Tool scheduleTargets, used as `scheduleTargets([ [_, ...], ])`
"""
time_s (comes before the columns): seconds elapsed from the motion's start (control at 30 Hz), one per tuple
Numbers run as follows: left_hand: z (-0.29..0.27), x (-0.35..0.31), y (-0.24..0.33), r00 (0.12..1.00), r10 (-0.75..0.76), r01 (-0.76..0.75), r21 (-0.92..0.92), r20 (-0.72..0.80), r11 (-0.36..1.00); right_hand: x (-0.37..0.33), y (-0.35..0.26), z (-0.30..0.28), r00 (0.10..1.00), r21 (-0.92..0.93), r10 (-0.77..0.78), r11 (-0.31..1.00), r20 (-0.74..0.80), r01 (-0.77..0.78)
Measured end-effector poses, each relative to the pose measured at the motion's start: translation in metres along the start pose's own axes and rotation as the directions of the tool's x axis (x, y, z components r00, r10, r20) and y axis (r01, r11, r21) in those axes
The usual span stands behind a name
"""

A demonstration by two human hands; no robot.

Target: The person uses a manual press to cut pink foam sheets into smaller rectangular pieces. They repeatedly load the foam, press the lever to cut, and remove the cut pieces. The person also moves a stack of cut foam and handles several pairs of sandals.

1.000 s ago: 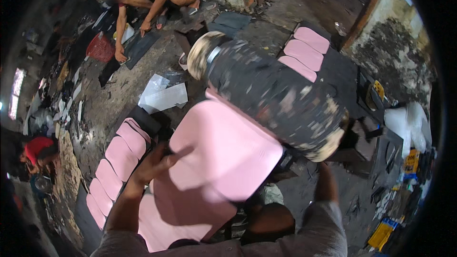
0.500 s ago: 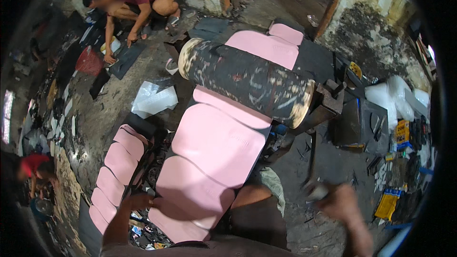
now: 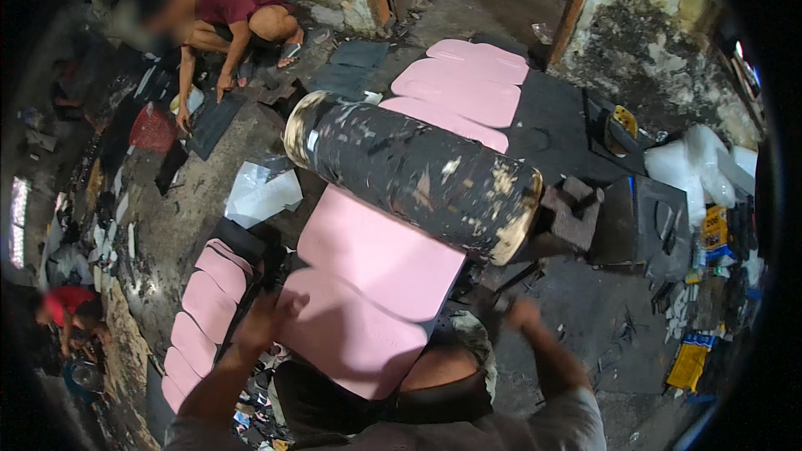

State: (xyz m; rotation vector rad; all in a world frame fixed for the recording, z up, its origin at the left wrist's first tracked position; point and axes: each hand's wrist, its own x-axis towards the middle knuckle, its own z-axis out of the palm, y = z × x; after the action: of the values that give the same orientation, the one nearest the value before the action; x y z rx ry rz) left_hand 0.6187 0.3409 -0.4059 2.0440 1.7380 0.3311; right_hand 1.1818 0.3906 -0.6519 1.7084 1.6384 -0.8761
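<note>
A long dark sheet bearing pink padded panels (image 3: 368,242) runs away from me beneath a thick roller (image 3: 418,171), black with worn pale patches. More pink panels (image 3: 468,83) lie beyond the roller. My left hand (image 3: 266,319) is at the left edge of the nearest panel, its fingers apart and slightly blurred. To the right of the sheet, my right hand (image 3: 525,314) is closed at the end of a dark crank handle (image 3: 520,281) near the roller's right end. Its fingers are smeared by motion.
A stack of pink-panelled pieces (image 3: 205,296) lies to my left, beside clear plastic sheeting (image 3: 261,192). One person in dark red (image 3: 242,0) crouches at the far left; another in red (image 3: 67,305) is lower left. Metal blocks (image 3: 576,213) and yellow packs (image 3: 689,363) are at right.
The pink panels have slid away from me under the roller, more now showing beyond it. The roller has turned. My right hand has swung left and farther from me; my left hand has moved forward.
</note>
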Motion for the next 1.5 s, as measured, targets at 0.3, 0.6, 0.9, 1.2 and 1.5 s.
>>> scheduleTargets([
  [0.3,-0.042,0.045,0.03,0.831,-0.406,0.541,-0.722,0.38,0.432,-0.33,-0.062,-0.153,0.986,0.18,-0.167,0.971,0.027,0.159],
  [0.6,-0.025,0.11,0.061,0.862,-0.392,0.48,-0.763,0.321,0.433,-0.136,0.061,-0.36,0.184,-0.021,-0.014,0.999,-0.983,-0.033],
  [0.9,0.001,-0.042,-0.158,0.807,-0.589,0.334,-0.855,0.043,0.396,-0.082,-0.017,0.006,0.958,0.017,0.118,0.993,-0.263,-0.117],
  [1.2,0.017,-0.178,-0.412,0.424,-0.808,0.877,-0.038,-0.41,0.479,-0.239,-0.041,-0.03,0.905,0.201,-0.221,0.93,-0.364,0.308],
  [1.5,-0.018,-0.201,-0.449,0.293,-0.934,0.952,0.15,-0.207,0.265,-0.227,-0.014,-0.018,0.86,0.094,-0.186,0.961,-0.476,0.26],
])
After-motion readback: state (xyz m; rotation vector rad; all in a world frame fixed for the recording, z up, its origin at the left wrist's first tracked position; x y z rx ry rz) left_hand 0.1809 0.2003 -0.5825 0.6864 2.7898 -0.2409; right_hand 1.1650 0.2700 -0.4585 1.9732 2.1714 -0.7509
